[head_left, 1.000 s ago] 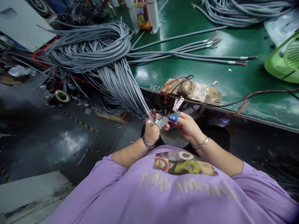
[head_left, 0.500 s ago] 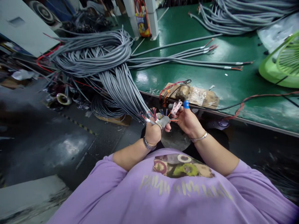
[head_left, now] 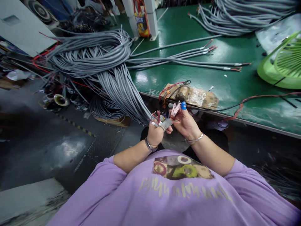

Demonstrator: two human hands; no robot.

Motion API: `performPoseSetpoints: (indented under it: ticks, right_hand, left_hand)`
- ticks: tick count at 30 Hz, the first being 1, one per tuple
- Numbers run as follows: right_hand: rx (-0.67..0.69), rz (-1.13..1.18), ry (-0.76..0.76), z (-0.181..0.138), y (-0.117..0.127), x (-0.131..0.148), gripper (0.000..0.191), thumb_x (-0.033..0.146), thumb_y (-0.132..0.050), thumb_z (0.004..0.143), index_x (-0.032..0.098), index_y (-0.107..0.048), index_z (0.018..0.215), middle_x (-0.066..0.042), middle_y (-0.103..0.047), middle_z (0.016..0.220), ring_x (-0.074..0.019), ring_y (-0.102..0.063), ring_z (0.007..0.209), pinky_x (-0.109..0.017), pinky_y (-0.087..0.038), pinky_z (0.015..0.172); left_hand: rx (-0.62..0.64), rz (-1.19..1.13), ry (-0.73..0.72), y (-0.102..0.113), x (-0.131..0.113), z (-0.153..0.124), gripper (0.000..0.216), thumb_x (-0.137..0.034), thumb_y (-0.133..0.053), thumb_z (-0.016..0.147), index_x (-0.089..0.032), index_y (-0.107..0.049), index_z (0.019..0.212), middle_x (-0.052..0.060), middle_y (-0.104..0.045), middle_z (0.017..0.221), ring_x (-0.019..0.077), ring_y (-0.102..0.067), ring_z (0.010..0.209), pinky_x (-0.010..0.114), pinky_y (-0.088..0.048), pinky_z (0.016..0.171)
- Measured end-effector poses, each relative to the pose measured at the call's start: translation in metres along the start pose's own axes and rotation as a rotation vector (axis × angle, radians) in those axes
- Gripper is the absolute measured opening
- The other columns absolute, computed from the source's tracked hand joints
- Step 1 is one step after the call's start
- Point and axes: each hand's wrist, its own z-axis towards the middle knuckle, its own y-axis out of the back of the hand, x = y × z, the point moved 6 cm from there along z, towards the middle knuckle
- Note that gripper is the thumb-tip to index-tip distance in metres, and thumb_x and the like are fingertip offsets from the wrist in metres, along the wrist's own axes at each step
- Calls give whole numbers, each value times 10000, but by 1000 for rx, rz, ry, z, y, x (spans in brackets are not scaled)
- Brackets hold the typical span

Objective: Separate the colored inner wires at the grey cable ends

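My left hand (head_left: 155, 131) is closed round the ends of a thick bundle of grey cables (head_left: 122, 91), and short coloured wires (head_left: 162, 115) fan out above its fingers. A grey wrap covers one finger. My right hand (head_left: 185, 122) sits right beside it, its fingers pinched at the coloured wire tips. A blue cap (head_left: 183, 106) covers one fingertip. A pink clip (head_left: 175, 109) shows just above the right fingers, at the edge of the bench.
The cable bundle runs up and left into a large coil (head_left: 89, 53) on the green bench (head_left: 211, 78). Stripped cables (head_left: 188, 59) lie across the bench, with a taped cardboard block (head_left: 195, 95) at its edge. A green fan (head_left: 282, 59) stands at right. Dark floor lies at left.
My right hand rose from level with the left hand towards the pink clip, its blue-capped finger now pointing up. My left hand has kept its hold on the cable ends.
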Motion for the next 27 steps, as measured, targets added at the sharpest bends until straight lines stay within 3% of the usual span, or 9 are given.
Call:
performPoseSetpoints:
  ticks: [3, 6, 12, 19, 27]
  right_hand:
    - [-54, 123, 5, -4, 8, -3, 578, 791, -589, 763, 228, -655, 878, -9, -685, 768, -129, -583, 640, -269, -501, 602]
    - [-49, 127, -87, -12, 17, -8, 552, 753, -630, 764, 211, -677, 855, -11, -686, 761, -109, -586, 626, -236, -507, 588]
    - [115, -99, -291, -38, 20, -10, 556, 675, -817, 596, 153, -706, 753, -31, -655, 676, -115, -575, 585, -239, -515, 539]
    - [73, -282, -258, -38, 15, 2, 456, 482, -920, 514, 147, -662, 686, 27, -583, 571, -71, -491, 502, -216, -443, 506]
    - [83, -475, -89, -25, 9, 16, 238, 332, -826, 618, 147, -677, 633, 14, -611, 567, -80, -486, 525, -223, -385, 528]
  left_hand:
    - [-9, -1, -11, 5, -1, -4, 378, -498, -727, 771, -161, -638, 625, 15, -655, 540, 116, -597, 456, 238, -526, 475]
    - [-23, 3, -29, 11, -2, -9, 387, -502, -720, 776, -165, -629, 608, 14, -650, 528, 113, -585, 441, 234, -514, 464]
    - [-65, 7, -47, 18, -2, -15, 374, -507, -737, 754, -179, -615, 621, 5, -649, 526, 118, -586, 441, 238, -511, 462]
    - [-35, 92, -57, 19, 2, -14, 395, -521, -711, 786, -177, -629, 608, 14, -657, 524, 119, -598, 450, 232, -505, 474]
    - [145, 184, -19, 13, -9, -13, 389, -487, -729, 787, -163, -655, 586, 35, -670, 537, 128, -622, 472, 235, -526, 503]
